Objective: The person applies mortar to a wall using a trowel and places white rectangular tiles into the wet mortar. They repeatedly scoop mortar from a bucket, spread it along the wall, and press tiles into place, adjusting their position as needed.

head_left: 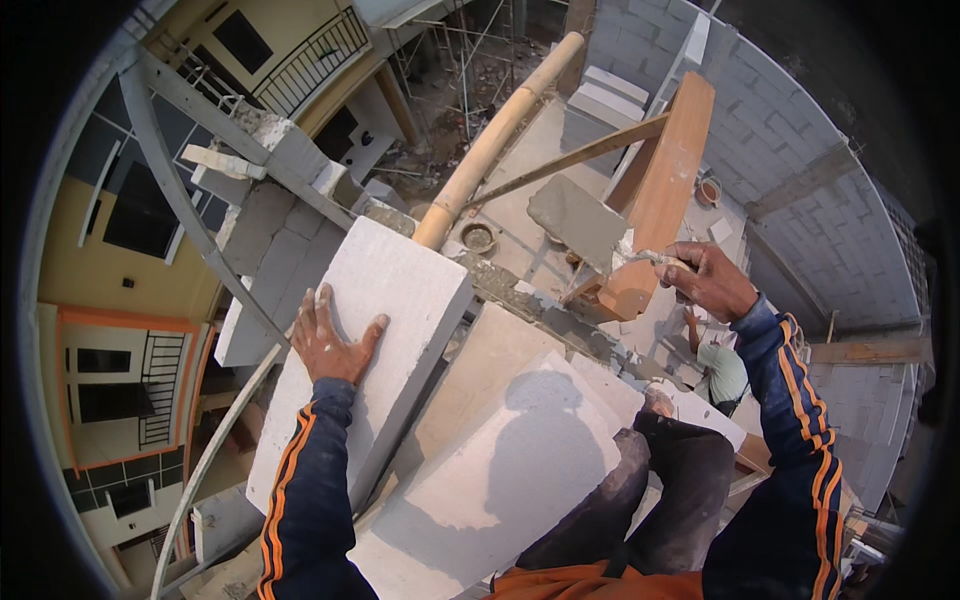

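Note:
My left hand (335,342) lies flat with fingers spread on top of a long white lightweight concrete block (392,285). In my right hand (708,282) is the handle of a trowel (578,222), its broad blade grey with mortar and pointing left. The blade is over the far side of the wall, beyond a mortar-smeared edge (520,300). Another pale block (440,510), carrying a dark shadow, sits closest to me between my forearms. A bare beige strip (480,365) shows between the two blocks.
A bamboo pole (500,140) runs away from the block's far end. A wooden plank (675,170) slants up at the right, near a round bucket (478,237). Below right, a person in a light shirt (722,370) works. The wall drops off at the left toward houses.

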The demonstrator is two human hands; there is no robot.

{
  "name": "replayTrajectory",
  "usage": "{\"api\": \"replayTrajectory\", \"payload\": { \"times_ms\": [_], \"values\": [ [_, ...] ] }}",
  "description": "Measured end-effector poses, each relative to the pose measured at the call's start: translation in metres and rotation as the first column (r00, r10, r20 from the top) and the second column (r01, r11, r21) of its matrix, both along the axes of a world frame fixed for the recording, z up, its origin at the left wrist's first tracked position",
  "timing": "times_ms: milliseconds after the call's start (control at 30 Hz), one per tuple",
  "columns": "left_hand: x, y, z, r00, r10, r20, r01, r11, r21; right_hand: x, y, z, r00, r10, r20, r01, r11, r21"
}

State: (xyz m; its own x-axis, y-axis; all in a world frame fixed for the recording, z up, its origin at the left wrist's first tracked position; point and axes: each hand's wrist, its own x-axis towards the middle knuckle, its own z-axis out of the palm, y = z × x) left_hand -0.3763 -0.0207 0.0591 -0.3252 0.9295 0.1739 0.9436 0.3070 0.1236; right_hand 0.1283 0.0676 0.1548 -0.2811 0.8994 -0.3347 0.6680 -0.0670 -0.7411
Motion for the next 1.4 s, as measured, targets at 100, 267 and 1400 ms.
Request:
{"api": "replayTrajectory", "payload": {
  "times_ms": [100,267,1400],
  "values": [
    [0.000,0.003,0.000,1.000,-0.016,0.011,0.016,1.000,-0.002,-0.076,0.078,-0.041,0.992,0.122,-0.011,-0.123,0.984,-0.132],
    [-0.001,0.005,0.005,0.997,-0.071,0.033,0.070,0.997,0.021,-0.220,0.195,-0.132,0.971,0.241,-0.012,-0.230,0.908,-0.351],
    [-0.007,0.011,0.007,0.990,-0.080,0.119,0.080,0.997,0.002,-0.550,0.337,-0.111,0.646,-0.269,-0.714,-0.327,0.748,-0.578]
  ]
}}
